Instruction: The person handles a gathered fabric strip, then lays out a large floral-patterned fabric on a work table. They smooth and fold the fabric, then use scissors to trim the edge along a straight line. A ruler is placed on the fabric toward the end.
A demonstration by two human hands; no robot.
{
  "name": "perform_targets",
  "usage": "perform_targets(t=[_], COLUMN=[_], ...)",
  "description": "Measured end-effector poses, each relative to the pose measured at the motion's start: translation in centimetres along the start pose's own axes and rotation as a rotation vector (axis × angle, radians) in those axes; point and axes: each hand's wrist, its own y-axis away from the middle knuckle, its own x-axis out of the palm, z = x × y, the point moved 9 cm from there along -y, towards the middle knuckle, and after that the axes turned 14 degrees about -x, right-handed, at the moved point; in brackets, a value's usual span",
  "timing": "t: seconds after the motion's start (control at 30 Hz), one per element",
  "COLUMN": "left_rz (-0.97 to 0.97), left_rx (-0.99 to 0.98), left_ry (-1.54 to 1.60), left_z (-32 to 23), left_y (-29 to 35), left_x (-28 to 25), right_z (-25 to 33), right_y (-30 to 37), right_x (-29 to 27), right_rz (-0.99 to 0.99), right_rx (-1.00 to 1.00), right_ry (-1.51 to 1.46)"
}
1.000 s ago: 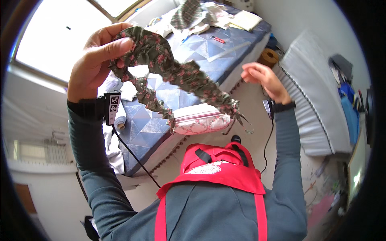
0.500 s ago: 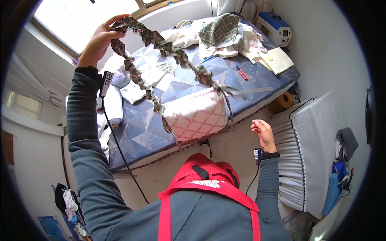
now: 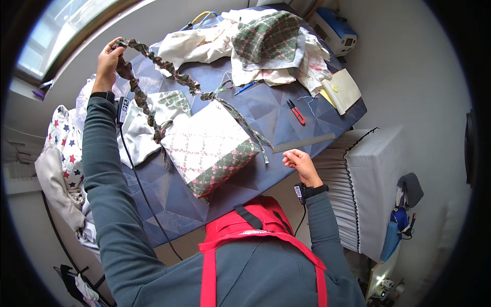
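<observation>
My left hand point(image 3: 108, 62) is raised at the far left, its fingers closed on the ruffled strap point(image 3: 180, 78) of a cloth bag. The strap is dark with small pink flowers and gathered along its length, and it loops down to both sides of the bag. Below it the cloth bag point(image 3: 207, 130) sits tilted on the table, white with a pink lattice print on top and dark green floral along the near side. Thin ties point(image 3: 254, 134) trail from the strap's ends. To the right of the bag my right hand point(image 3: 300, 165) hovers, fingers curled in with nothing visible in them.
A blue patterned cloth covers the table point(image 3: 169, 210). Red-handled thread snips point(image 3: 296, 112), a flat ruler point(image 3: 304, 143), a blue pen point(image 3: 245, 88) and a notepad point(image 3: 341, 92) lie on it. Piled fabric point(image 3: 268, 41) fills the back; star-print cloth point(image 3: 66, 146) hangs at the left.
The bag has come down and left onto the table, turning so its dark green side shows. My left hand has shifted left, still on the strap; my right hand has moved left.
</observation>
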Motion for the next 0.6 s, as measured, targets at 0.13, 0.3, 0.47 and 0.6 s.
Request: perform_targets(t=[0.13,0.3,0.47,0.6], left_rz=[-0.157,-0.203,-0.282,-0.284], left_rx=[-0.054,-0.013,-0.218,-0.554], left_ry=[-0.049,-0.040,-0.139,-0.076], left_z=[3.0,6.9,17.6,25.9], left_y=[-3.2,0.6,17.5,32.9], left_x=[-3.7,-7.9,-5.8,1.9], right_z=[0.5,0.4,0.8,1.2], right_y=[-3.2,-5.9,-8.0,-9.7], right_x=[1.8,3.3,4.3,8.9], right_rz=[0.027,0.104,0.159,0.335], right_rx=[0.034,0.080,0.057,-0.004], right_ry=[0.074,0.142,0.208,0.217])
